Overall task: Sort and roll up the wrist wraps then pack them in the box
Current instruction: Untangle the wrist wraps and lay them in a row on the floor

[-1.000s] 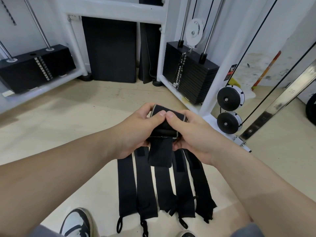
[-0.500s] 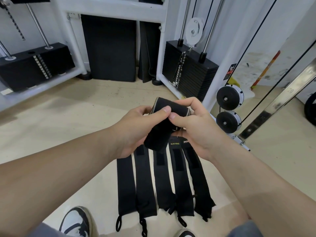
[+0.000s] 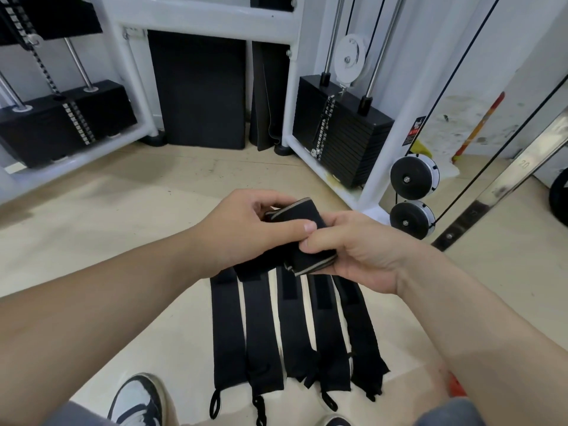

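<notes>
1. black woven webbing, wound into a short fat roll: this wrist wrap (image 3: pixel 302 238) is pinched between both hands. the left hand (image 3: pixel 246 232) curls round its far end with the thumb laid across the top. the right hand (image 3: pixel 356 253) cups the near end, thumb pressing the outer layer down.
2. by its look it is light, soft and springy. it would likely unwind if the pinch eased, so the place to hold is across the outer flap, not the pale edging.
3. just below the grip, five flat wraps (image 3: pixel 290 327) lie side by side on the floor (image 3: pixel 138 216), with small loops (image 3: pixel 215 405) at the ends nearest the person.
4. no writing can be read on the roll or the flat wraps.
5. beyond the grip to the right, a chrome bar (image 3: pixel 522 167) bears "20". a dark label (image 3: pixel 415 130) on the white frame (image 3: pixel 215 16) is too small to read.
6. no box is in view.
</notes>
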The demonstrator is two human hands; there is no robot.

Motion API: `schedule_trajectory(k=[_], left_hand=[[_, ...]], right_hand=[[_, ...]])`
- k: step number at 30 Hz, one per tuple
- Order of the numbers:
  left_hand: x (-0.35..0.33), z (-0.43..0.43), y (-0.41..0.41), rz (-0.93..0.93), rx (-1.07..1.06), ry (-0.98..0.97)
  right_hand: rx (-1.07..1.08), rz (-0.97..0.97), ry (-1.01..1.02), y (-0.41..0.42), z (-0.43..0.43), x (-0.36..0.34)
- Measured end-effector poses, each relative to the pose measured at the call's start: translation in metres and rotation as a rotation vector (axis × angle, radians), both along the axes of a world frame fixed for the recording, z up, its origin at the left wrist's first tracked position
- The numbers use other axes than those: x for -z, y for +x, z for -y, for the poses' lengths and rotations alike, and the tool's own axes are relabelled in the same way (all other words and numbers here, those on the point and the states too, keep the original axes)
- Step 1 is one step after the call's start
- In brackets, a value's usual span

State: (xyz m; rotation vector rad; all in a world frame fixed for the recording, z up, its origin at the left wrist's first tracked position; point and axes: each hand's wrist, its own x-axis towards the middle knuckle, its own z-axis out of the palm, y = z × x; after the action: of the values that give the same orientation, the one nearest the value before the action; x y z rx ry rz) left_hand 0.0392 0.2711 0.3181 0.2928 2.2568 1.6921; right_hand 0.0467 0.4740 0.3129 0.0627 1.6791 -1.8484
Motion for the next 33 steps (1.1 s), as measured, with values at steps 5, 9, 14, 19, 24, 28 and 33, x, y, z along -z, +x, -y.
schedule_trajectory(k=[5,9,14,19,24,28,33], left_hand=[[0.008,0.005,-0.014,0.132,-0.254,-0.018],[0.021,0.008,-0.019,0.485,-0.233,0.266],[0.025,0.004,-0.017,0.469,-0.253,0.219],[0.023,-0.003,-0.018,0.372,-0.393,0.228],[0.022,-0.015,-0.011,0.171,-0.479,0.13],[0.019,-0.021,-0.006,0.077,-0.461,0.104],[0.02,-0.027,-0.003,0.051,-0.402,0.075]], right_hand=[[0.246,0.047,-0.076,-0.006,0.002,0.008],[0.302,0.06,-0.121,-0.004,0.002,0.005],[0.259,0.074,-0.126,-0.001,0.002,0.004],[0.291,-0.029,0.017,-0.004,0.004,0.01],[0.339,-0.12,0.16,-0.004,0.013,0.016],[0.377,-0.17,0.235,-0.004,0.016,0.022],[0.394,-0.277,0.363,-0.002,0.021,0.031]])
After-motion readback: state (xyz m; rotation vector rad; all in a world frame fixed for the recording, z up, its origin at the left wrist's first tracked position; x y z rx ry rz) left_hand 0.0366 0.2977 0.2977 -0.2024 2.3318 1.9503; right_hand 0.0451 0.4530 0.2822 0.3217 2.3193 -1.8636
